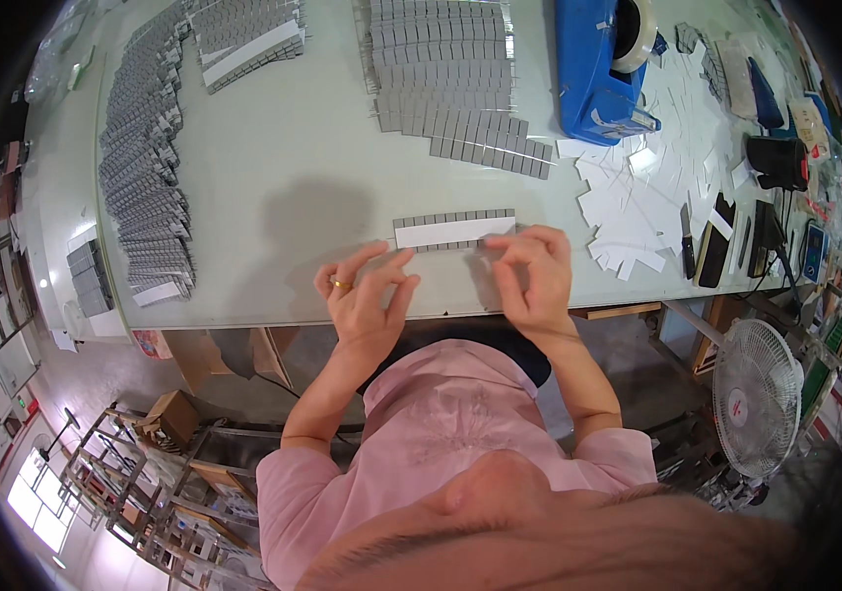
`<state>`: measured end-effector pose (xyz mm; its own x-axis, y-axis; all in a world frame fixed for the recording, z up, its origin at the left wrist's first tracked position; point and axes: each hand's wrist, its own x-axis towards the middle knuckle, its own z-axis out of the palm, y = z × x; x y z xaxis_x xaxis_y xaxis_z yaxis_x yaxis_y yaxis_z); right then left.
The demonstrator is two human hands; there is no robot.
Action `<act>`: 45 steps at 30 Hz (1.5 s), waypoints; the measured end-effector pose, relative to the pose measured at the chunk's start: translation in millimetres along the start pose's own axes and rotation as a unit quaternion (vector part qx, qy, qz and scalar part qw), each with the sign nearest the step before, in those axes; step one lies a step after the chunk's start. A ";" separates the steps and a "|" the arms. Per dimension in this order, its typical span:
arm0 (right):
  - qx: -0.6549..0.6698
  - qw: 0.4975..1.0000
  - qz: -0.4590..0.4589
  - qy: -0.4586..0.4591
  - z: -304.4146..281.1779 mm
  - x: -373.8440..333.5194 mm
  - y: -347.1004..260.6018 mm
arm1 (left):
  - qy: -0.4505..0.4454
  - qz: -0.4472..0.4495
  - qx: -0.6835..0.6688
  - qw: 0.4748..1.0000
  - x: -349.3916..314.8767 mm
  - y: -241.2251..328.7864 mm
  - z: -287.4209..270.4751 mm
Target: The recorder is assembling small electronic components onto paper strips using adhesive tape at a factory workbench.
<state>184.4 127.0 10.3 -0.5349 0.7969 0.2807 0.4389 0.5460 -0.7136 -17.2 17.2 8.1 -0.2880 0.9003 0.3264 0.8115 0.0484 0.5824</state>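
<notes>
A short strip of grey segments (455, 216) lies flat on the table before me, with a white paper strip (440, 234) along its middle. My left hand (364, 300), a ring on one finger, is just below the strip's left end. Its fingers are apart and hold nothing. At the other end, my right hand (537, 286) has a fingertip at the white strip's edge; whether it presses there I cannot tell. Thumb and fingers of that hand are apart too. Beyond the strip lie overlapping rows of similar grey segmented strips (440, 69), the nearest one skewed.
A blue tape dispenser (593, 89) stands at the far right, beside scattered white paper scraps (628, 212). A long pile of grey strips (145, 167) runs down the left. Knife-like tools (689, 241) lie near the right edge. A fan (758, 399) stands below the table.
</notes>
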 end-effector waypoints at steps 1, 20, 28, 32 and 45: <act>0.005 1.000 -0.015 -0.017 3.5 -1.0 -3.9 | 0.000 -0.001 0.001 1.000 -1.3 1.0 0.6; -0.039 0.993 -0.107 -0.041 31.6 -2.9 -20.8 | -0.034 0.095 0.059 0.993 -10.2 0.8 9.6; -0.033 0.998 0.027 0.039 -5.4 7.3 -1.9 | 0.019 -0.068 -0.028 0.997 6.2 0.0 1.7; -0.058 0.994 0.066 0.066 0.4 10.7 4.0 | 0.015 -0.097 0.014 0.995 17.6 -0.1 11.4; -0.080 0.991 0.072 0.085 3.2 10.8 3.2 | -0.009 -0.098 0.043 0.994 18.3 0.0 13.9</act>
<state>177.7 136.5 9.0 -0.3346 0.8940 0.2979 0.6177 0.4468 -0.6471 -15.4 39.6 3.7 -0.4363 0.8776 0.1987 0.7812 0.2598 0.5677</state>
